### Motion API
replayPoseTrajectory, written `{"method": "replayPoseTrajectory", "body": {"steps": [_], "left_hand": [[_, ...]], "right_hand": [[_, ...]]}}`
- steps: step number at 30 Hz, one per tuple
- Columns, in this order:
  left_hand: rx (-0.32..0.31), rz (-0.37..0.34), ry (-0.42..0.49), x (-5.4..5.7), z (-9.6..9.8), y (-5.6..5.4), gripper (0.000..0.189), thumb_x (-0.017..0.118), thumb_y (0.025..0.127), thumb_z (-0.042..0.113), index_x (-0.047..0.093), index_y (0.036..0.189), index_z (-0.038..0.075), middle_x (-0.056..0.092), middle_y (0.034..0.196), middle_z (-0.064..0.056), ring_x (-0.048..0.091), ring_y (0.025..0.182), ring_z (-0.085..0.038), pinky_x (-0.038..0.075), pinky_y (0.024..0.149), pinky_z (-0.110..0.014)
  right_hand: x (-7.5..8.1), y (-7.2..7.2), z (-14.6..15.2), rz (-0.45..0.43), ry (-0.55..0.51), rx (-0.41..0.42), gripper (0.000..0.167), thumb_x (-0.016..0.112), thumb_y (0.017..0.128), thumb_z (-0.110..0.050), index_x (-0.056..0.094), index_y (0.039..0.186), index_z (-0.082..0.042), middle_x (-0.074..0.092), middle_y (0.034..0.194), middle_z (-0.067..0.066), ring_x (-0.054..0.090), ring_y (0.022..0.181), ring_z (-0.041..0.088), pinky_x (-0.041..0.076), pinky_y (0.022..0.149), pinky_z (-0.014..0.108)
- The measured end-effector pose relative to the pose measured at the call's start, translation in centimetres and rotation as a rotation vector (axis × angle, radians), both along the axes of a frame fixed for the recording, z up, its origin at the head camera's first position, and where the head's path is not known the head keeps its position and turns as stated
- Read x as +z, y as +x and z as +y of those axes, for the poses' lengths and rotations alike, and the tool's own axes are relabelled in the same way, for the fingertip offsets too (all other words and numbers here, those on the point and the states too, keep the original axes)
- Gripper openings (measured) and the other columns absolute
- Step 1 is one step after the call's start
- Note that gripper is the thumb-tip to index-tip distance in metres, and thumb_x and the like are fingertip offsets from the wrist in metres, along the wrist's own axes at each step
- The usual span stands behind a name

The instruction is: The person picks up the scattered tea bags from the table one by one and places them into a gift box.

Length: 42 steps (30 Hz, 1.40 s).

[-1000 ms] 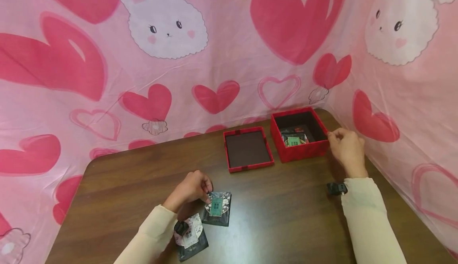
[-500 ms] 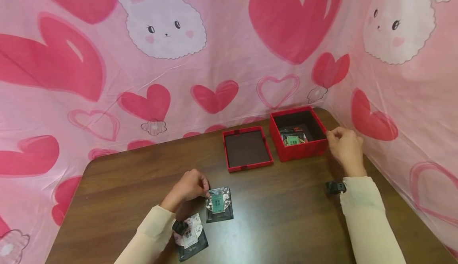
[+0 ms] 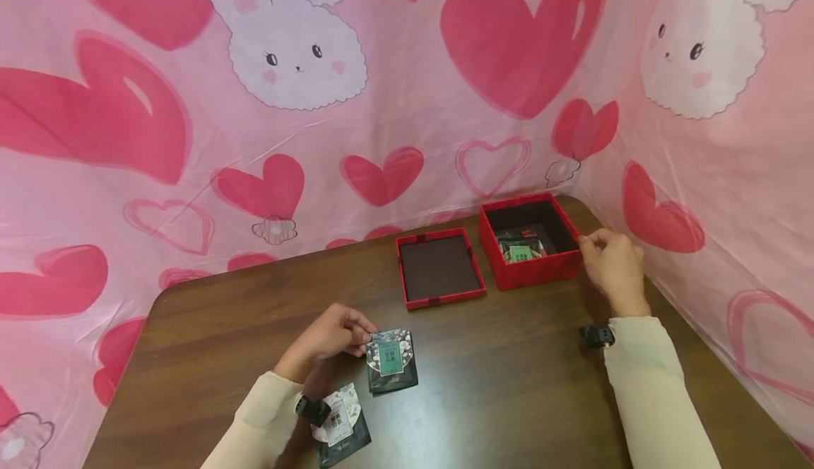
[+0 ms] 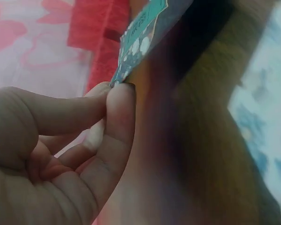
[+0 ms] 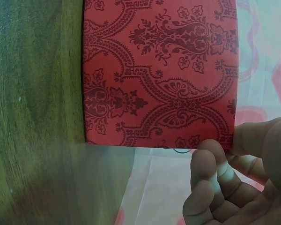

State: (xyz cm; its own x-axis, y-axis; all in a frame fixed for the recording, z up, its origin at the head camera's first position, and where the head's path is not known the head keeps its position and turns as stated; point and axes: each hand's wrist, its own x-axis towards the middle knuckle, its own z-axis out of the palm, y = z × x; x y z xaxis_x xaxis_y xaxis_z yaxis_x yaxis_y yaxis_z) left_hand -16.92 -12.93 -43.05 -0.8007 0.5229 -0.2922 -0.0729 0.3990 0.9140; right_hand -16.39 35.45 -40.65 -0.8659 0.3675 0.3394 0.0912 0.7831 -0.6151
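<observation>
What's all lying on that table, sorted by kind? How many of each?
Dark tea packets: 3, one pinched by the left hand at, one by that wrist, one inside the box
Red box: 1, touched by the right hand
Red lid: 1
Total: 5

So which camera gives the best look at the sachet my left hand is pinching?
The head view: it shows the whole sachet lying on the table, the left hand at its edge. The left wrist view shows only one blurred corner pinched between thumb and finger. The right wrist view misses it, showing the red box instead.
</observation>
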Motion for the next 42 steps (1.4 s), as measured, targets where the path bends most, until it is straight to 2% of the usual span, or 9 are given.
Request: {"method": "replayPoseTrajectory", "body": {"steps": [4,9,12,18,23,28,38,42], "left_hand": [[0.03,-0.049,0.078,1.2,-0.2,-0.5,0.017,0.063,0.092,-0.011,0.07,0.107,-0.014,0.07,0.083,-0.014,0.063,0.064,-0.016,0.061,0.065,-0.032],[0.061,-0.009,0.153,3.9,0.0,-1.1,0.019,0.063,0.092,-0.01,0.069,0.109,-0.015,0.072,0.088,-0.017,0.065,0.063,-0.016,0.06,0.066,-0.032],[0.067,-0.001,0.161,4.8,0.2,-1.3,0.02,0.062,0.092,-0.012,0.068,0.11,-0.018,0.072,0.088,-0.018,0.065,0.063,-0.016,0.061,0.067,-0.034],[0.078,0.002,0.129,4.8,0.8,-1.5,0.02,0.062,0.092,-0.011,0.068,0.111,-0.016,0.071,0.089,-0.017,0.065,0.065,-0.018,0.061,0.074,-0.044],[0.103,0.03,0.145,5.1,2.1,-2.5,0.021,0.064,0.092,-0.009,0.069,0.111,-0.014,0.072,0.085,-0.014,0.065,0.064,-0.017,0.061,0.073,-0.041],[0.14,0.022,0.171,5.3,3.3,-3.3,0.021,0.067,0.092,-0.005,0.07,0.111,-0.013,0.072,0.084,-0.013,0.066,0.065,-0.018,0.061,0.074,-0.041],[0.134,-0.008,0.253,6.2,8.4,-5.1,0.023,0.069,0.091,-0.004,0.07,0.112,-0.013,0.071,0.083,-0.012,0.066,0.063,-0.016,0.061,0.074,-0.04],[0.139,-0.035,0.285,6.2,10.5,-5.8,0.022,0.068,0.091,-0.006,0.069,0.112,-0.015,0.071,0.086,-0.014,0.066,0.064,-0.016,0.062,0.07,-0.035]], "right_hand": [[0.0,0.0,0.0,0.009,0.002,-0.001,0.028,0.059,0.099,-0.021,0.071,0.09,0.002,0.068,0.085,0.028,0.051,0.093,0.062,0.04,0.081,0.066],[0.1,0.2,0.0,0.019,0.008,-0.004,0.027,0.059,0.098,-0.021,0.07,0.087,0.002,0.067,0.083,0.027,0.052,0.092,0.062,0.04,0.081,0.066],[0.1,0.2,0.1,0.03,0.007,-0.002,0.028,0.059,0.098,-0.021,0.07,0.087,0.002,0.067,0.082,0.027,0.052,0.091,0.062,0.04,0.081,0.066],[0.2,0.3,0.1,0.027,0.007,0.003,0.028,0.059,0.098,-0.02,0.071,0.088,0.002,0.068,0.084,0.027,0.053,0.09,0.061,0.042,0.079,0.065],[0.3,0.4,0.1,0.023,0.005,0.003,0.026,0.059,0.098,-0.019,0.071,0.089,0.003,0.068,0.085,0.027,0.053,0.091,0.061,0.041,0.08,0.066],[0.2,0.4,-0.1,0.021,0.016,0.019,0.025,0.061,0.098,-0.018,0.071,0.089,0.004,0.068,0.086,0.029,0.052,0.089,0.062,0.041,0.079,0.066],[0.3,0.3,0.0,0.023,-0.003,0.003,0.025,0.06,0.098,-0.019,0.071,0.088,0.002,0.068,0.083,0.025,0.054,0.088,0.059,0.044,0.076,0.064],[0.2,0.4,-0.2,0.007,-0.005,-0.001,0.024,0.061,0.098,-0.018,0.071,0.088,0.001,0.068,0.084,0.025,0.054,0.088,0.058,0.045,0.076,0.064]]}}
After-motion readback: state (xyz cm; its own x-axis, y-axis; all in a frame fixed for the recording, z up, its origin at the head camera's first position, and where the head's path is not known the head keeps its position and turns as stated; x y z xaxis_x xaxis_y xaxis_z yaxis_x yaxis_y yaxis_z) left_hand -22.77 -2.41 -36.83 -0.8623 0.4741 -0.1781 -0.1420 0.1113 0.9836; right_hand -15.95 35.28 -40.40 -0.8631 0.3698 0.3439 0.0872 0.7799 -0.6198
